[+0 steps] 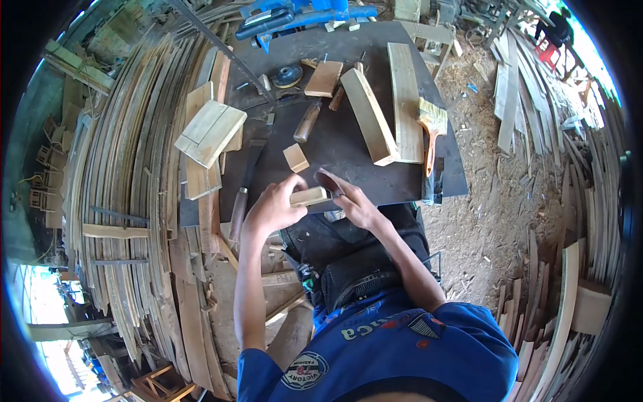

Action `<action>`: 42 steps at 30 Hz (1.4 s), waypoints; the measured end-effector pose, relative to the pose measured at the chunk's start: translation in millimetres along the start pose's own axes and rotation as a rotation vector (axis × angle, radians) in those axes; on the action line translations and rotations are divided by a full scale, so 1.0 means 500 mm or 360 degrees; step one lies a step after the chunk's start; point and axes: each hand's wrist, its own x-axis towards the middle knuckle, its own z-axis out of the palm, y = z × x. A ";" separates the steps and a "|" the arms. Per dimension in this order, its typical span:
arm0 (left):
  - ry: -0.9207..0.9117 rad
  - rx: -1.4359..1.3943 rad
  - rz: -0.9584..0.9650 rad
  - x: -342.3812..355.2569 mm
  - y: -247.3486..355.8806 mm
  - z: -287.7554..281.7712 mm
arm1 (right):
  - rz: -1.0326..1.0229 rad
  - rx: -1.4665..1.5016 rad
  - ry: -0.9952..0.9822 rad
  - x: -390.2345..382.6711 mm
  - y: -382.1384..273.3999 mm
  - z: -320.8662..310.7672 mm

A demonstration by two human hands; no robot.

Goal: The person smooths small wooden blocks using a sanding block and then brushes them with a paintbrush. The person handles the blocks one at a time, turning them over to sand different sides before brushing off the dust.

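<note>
My left hand (276, 206) is closed around a small pale wooden block (309, 196), its end pointing toward my right hand. In my right hand (357, 207) is a thin, dark brown, curved piece that looks like sandpaper (327, 180), held between thumb and fingers just beside the block's end. Whether the two touch, I cannot tell. Just beyond my hands, another small wooden block (296, 158) lies on the dark tabletop (335, 144). A knife-like tool with a wooden handle (238, 213) lies left of my left hand.
On the table are a wooden handle (308, 120), a thick beam (368, 117), a long board (405, 100), a paintbrush (431, 130), a black disc (287, 76) and a flat wood piece (323, 79). Stacked blocks (211, 132) stand left. Long planks (127, 201) fill the left side.
</note>
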 end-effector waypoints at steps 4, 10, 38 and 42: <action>0.0120 0.0010 0.0036 0.018 0.017 0.007 | -0.0219 -0.0145 0.0045 -0.003 -0.009 0.010; 0.0032 0.0247 -0.0219 0.044 0.047 0.001 | 0.0050 0.0262 0.0074 -0.004 -0.055 0.008; 0.0102 0.0133 -0.0276 0.072 0.049 0.011 | 0.0123 0.0565 0.0097 0.008 -0.015 0.015; 0.0103 0.0121 -0.0204 0.068 0.025 0.016 | -0.0022 0.0279 0.0136 0.000 -0.027 0.021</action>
